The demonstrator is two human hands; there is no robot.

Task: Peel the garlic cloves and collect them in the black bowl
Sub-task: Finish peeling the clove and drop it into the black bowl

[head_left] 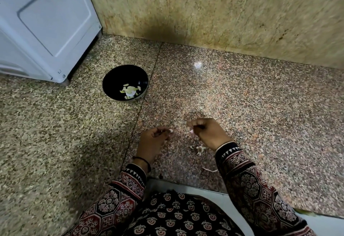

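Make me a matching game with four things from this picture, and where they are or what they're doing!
Things:
1. black bowl
2. left hand
3. loose garlic skins
4. white appliance

Matches:
A. lying on the counter near the right hand
B. stands at the far left, by the wall
C. has peeled cloves inside
D. pinches a pale garlic clove

Pairs: 1-C, 2-D, 3-A, 4-B.

Probably a home: granite surface (242,96), white appliance (46,22).
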